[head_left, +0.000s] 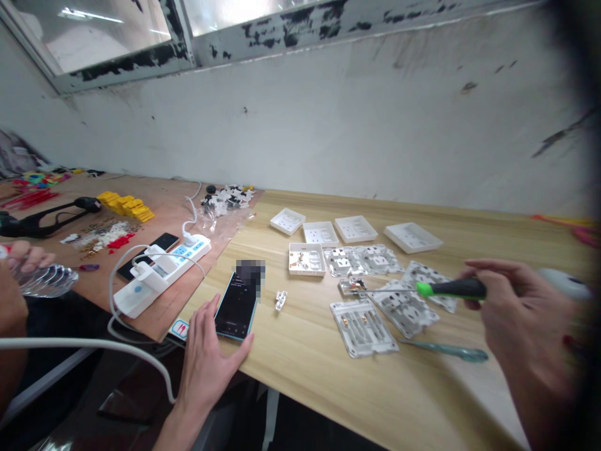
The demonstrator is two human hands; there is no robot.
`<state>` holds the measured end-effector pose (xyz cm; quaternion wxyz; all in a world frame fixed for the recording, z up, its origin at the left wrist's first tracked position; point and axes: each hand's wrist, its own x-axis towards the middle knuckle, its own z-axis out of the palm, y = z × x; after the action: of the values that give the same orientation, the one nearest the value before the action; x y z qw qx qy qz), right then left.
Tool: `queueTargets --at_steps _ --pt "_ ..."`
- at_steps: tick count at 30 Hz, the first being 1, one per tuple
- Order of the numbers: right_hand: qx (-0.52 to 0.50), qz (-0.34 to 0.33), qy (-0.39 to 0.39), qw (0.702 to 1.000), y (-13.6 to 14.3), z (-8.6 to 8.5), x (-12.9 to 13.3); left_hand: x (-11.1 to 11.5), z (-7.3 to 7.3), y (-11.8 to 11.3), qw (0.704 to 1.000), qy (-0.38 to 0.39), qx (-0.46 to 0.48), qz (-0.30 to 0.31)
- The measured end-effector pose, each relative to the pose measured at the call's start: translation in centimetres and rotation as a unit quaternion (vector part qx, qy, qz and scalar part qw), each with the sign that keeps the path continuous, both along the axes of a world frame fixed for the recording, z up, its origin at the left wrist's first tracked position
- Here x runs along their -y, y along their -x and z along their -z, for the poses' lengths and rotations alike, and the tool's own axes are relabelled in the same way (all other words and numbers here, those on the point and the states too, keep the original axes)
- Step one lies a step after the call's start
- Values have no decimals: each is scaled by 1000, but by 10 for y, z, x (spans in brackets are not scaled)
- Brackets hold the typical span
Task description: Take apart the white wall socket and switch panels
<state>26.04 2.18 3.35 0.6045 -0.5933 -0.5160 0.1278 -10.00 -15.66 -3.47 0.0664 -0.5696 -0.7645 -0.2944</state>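
My left hand is at the near end of a smartphone lying on the table, fingers along its left edge and thumb at its lower right corner. In my right hand is a screwdriver with a black and green handle. Its thin shaft points left, the tip at or just over a small white socket part with metal pieces; contact is unclear. Around it lie a white panel with copper strips, socket plates and a white housing with brass pieces.
Several white socket covers stand toward the wall. A small white piece lies right of the phone, and a green translucent pen-like tool near the front. Left are a plugged-in power strip and another person's hand with a clear bottle.
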Motion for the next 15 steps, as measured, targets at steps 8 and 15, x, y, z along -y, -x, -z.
queueTargets --at_steps 8,15 --pt "7 -1 13 1000 4 1 -1 19 -1 -6 997 65 32 31" --pt "1 3 18 1000 0 5 -2 -35 -16 29 985 106 85 109"
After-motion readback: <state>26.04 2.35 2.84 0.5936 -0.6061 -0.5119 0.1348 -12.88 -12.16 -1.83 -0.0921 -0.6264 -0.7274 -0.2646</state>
